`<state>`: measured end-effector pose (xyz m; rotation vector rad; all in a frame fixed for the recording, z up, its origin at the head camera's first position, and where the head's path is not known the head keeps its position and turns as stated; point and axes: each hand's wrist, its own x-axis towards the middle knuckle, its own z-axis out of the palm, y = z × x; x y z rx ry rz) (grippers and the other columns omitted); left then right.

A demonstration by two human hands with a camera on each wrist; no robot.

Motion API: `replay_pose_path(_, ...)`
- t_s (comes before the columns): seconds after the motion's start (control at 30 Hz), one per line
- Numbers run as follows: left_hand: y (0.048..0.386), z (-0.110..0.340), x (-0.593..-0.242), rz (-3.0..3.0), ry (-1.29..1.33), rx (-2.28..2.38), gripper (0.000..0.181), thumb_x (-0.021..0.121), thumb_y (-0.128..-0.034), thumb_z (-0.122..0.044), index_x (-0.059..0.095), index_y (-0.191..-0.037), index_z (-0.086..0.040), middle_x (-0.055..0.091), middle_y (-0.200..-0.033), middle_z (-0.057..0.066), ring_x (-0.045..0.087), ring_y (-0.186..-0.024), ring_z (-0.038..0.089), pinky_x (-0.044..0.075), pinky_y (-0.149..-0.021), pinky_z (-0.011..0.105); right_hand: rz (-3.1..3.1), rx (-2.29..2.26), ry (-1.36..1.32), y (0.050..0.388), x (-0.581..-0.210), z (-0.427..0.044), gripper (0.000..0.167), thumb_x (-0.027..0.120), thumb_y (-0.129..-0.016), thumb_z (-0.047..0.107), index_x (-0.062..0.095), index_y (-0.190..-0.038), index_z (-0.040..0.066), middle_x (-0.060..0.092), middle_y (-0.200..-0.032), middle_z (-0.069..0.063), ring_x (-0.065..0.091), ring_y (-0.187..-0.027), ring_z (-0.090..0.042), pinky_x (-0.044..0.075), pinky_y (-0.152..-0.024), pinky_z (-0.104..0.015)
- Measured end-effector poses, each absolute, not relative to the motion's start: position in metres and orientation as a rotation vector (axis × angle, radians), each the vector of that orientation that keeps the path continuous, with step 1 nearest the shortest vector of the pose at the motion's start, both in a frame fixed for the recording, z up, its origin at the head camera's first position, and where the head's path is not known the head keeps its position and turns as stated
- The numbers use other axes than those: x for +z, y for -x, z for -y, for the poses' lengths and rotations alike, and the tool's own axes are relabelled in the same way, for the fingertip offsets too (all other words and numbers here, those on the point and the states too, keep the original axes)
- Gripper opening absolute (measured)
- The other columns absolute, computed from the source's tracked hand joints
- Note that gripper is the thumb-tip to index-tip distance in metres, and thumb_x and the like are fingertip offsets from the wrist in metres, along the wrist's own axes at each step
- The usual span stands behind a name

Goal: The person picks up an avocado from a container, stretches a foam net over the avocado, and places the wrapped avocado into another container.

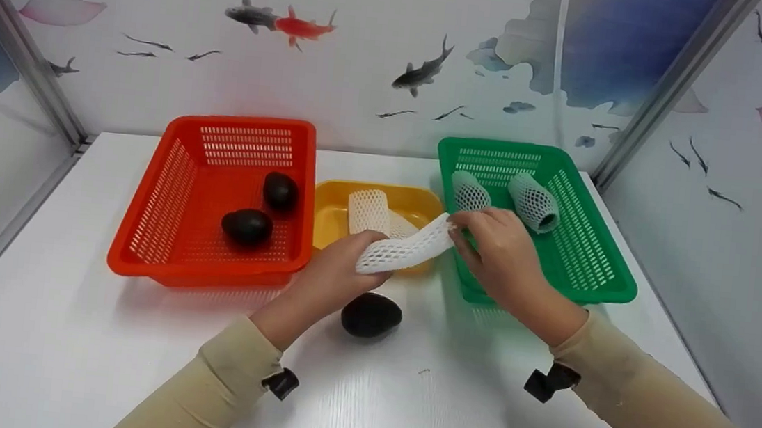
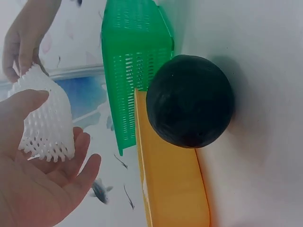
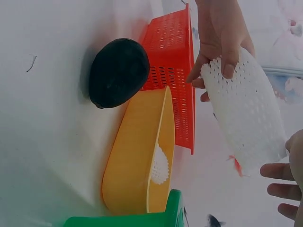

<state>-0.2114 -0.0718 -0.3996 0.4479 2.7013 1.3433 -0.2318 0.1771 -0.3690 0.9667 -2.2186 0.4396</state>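
Note:
A white foam net sleeve [image 1: 406,248] is held up between both hands above the front of the yellow tray [image 1: 328,217]. My left hand [image 1: 337,266] grips its near end, the thumb [image 2: 35,99] on top and the fingers beneath. At the far end, my right hand [image 1: 499,253] pinches the sleeve's edge. Below the sleeve, a dark avocado [image 1: 371,316] lies on the white table, touched by neither hand. More foam net sleeves [image 1: 368,211] lie in the yellow tray, partly hidden by the held one.
Left of the tray stands a red basket [image 1: 208,269] with two dark avocados [image 1: 247,227]. To the right, a green basket [image 1: 615,289] holds two net-wrapped pieces [image 1: 534,202], one showing a dark end. Printed wall panels [image 1: 350,99] enclose the table's back and sides.

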Motion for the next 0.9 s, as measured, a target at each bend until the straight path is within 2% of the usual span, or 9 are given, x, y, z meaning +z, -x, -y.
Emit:
replay_pose_path(0.2,0.208,0.074,-0.398,-2.618,-0.354,1.495,0.041,0.073,-0.0885,-0.026,0.059,-0.126,-0.019,0.062,-0.117,-0.003,0.056,-0.101,0.020,0.049,-0.093,0.042,2.184,0.448,-0.972,0.229,-0.370,-0.177,0.035,0.071,-0.089,0.013,0.060,-0.120,0.003,0.060,-0.122,-0.015,0.052,-0.114,-0.033,0.040,-0.098,-0.048)
replay_pose_path(0.4,0.205,0.075,-0.395,-2.499,-0.232,1.596,0.048,0.073,-0.0881,-0.032,0.057,-0.131,-0.017,0.061,-0.121,0.002,0.058,-0.103,0.024,0.052,-0.090,0.044,2.073,0.387,-1.157,0.227,-0.375,-0.172,0.048,0.074,-0.080,0.009,0.058,-0.125,0.004,0.054,-0.134,-0.016,0.046,-0.123,-0.036,0.032,-0.107,-0.052)
replay_pose_path(0.57,0.203,0.074,-0.392,-2.361,-0.158,1.658,0.055,0.073,-0.0880,-0.035,0.053,-0.135,-0.015,0.060,-0.124,0.005,0.061,-0.103,0.025,0.053,-0.087,0.042,2.086,0.248,-1.279,0.225,-0.381,-0.166,0.070,0.083,-0.073,0.020,0.051,-0.135,0.007,0.047,-0.142,-0.015,0.040,-0.132,-0.035,0.026,-0.110,-0.054)
replay_pose_path(0.73,0.198,0.071,-0.391,-2.345,-0.171,1.616,0.057,0.070,-0.0891,-0.039,0.052,-0.136,-0.012,0.062,-0.120,0.005,0.061,-0.099,0.023,0.054,-0.085,0.037,2.130,0.175,-1.331,0.223,-0.384,-0.159,0.082,0.086,-0.073,0.032,0.046,-0.140,0.007,0.045,-0.145,-0.015,0.040,-0.133,-0.033,0.026,-0.111,-0.054)
replay_pose_path(0.9,0.195,0.067,-0.388,-2.341,-0.237,1.565,0.061,0.072,-0.0874,-0.041,0.051,-0.138,-0.013,0.061,-0.123,0.003,0.060,-0.104,0.021,0.053,-0.089,0.036,2.170,0.164,-1.328,0.221,-0.386,-0.154,0.082,0.084,-0.075,0.039,0.047,-0.140,0.005,0.051,-0.140,-0.013,0.047,-0.125,-0.031,0.033,-0.106,-0.051)
